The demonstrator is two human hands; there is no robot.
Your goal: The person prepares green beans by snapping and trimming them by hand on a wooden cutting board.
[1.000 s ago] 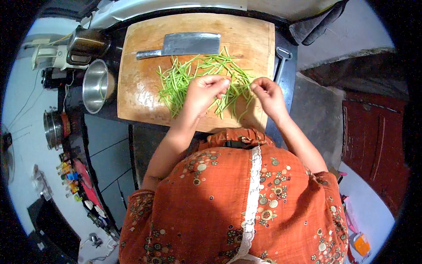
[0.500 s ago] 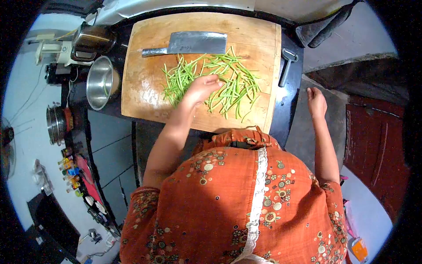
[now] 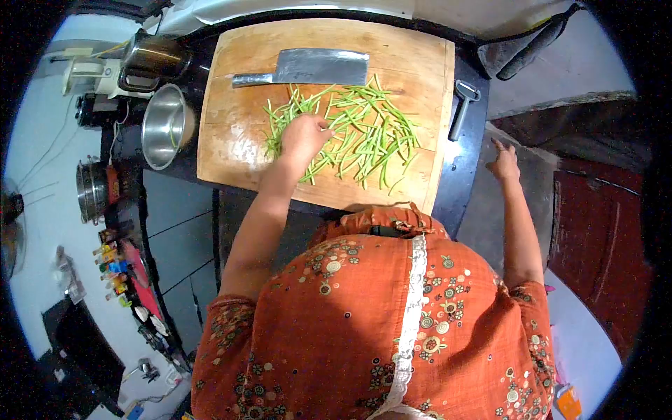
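Note:
Long green bean pieces lie spread over the wooden cutting board. My left hand is over the left part of the beans, its fingers closed; what they hold, if anything, is too small to name. Out past the right side of the counter, my right hand has its fingers apart and nothing in it. A cleaver lies flat along the far part of the board, its handle to the left.
Left of the board stands a steel bowl with a green piece inside. Behind it are a dark pot and a white appliance. A peeler lies on the dark counter, right of the board.
My right hand has moved from above the beans out to the right, and its fingers have opened. My left hand has shifted left over the beans.

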